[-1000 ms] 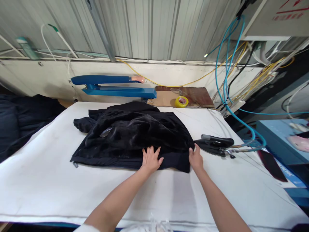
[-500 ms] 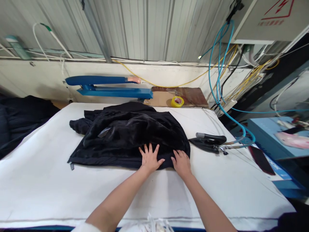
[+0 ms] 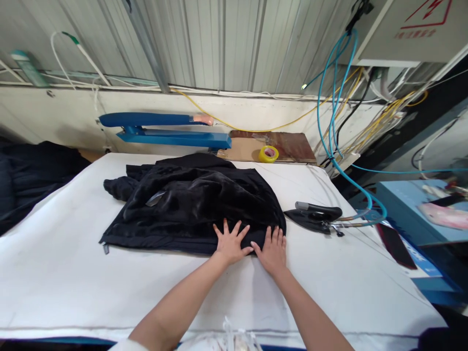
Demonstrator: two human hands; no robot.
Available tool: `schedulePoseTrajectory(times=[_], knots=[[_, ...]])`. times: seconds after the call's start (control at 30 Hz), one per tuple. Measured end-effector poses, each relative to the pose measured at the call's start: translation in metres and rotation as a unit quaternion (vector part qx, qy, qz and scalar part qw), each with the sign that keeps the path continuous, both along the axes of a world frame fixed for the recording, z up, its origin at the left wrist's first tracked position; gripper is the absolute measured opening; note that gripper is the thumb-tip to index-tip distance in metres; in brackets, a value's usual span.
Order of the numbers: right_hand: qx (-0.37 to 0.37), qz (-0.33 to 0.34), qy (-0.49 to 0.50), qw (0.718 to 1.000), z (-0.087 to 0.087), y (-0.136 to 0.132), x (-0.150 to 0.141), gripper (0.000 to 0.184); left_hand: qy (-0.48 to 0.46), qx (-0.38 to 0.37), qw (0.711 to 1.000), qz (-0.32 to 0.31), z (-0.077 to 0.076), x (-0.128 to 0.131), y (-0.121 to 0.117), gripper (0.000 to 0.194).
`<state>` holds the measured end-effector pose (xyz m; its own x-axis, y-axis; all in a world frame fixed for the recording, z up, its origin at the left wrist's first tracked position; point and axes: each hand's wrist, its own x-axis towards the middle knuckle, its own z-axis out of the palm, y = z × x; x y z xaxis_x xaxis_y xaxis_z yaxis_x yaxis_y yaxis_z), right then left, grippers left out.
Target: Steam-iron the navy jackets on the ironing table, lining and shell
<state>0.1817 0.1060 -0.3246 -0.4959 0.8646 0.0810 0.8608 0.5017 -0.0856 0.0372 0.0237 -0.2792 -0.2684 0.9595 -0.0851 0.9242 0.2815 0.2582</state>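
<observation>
A black jacket (image 3: 190, 195) with a plush lining facing up lies spread on the white-covered table (image 3: 153, 292). Its zipped edge runs along the near side, with a grey zipper pull (image 3: 106, 248) at the left end. My left hand (image 3: 231, 243) presses flat on the jacket's near edge, fingers spread. Just right of it, my right hand (image 3: 272, 251) lies flat on the jacket's near right corner, thumb out towards the left hand. Both hands hold nothing. A black iron (image 3: 314, 217) rests on its side, its tip close to the jacket's right edge.
Blue hoses (image 3: 332, 122) run from the iron up the wall. A blue pressing arm (image 3: 161, 129) and a yellow tape roll (image 3: 268, 154) sit at the back. More dark garments (image 3: 36, 180) lie at the left. A phone (image 3: 397, 246) lies on the right.
My right hand has gone from curled fingers at the jacket's edge to lying flat, with the thumb stretched left. My left hand has shifted slightly right.
</observation>
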Motion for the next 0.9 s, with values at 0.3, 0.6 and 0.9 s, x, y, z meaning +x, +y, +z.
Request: schedulePoseTrajectory(times=[0.3, 0.6, 0.9], knots=[[0.003, 0.074, 0.013, 0.997, 0.075, 0.115, 0.031, 0.051, 0.003, 0.010, 1.000, 0.008, -0.004, 0.000, 0.002, 0.077], [-0.179, 0.092, -0.204, 0.958, 0.119, 0.208, 0.080, 0.070, -0.010, 0.019, 1.000, 0.012, -0.006, 0.000, 0.002, 0.078], [-0.227, 0.052, -0.159, 0.959, 0.147, 0.169, 0.103, 0.064, -0.062, 0.181, 0.981, 0.006, -0.012, -0.017, -0.016, 0.056]])
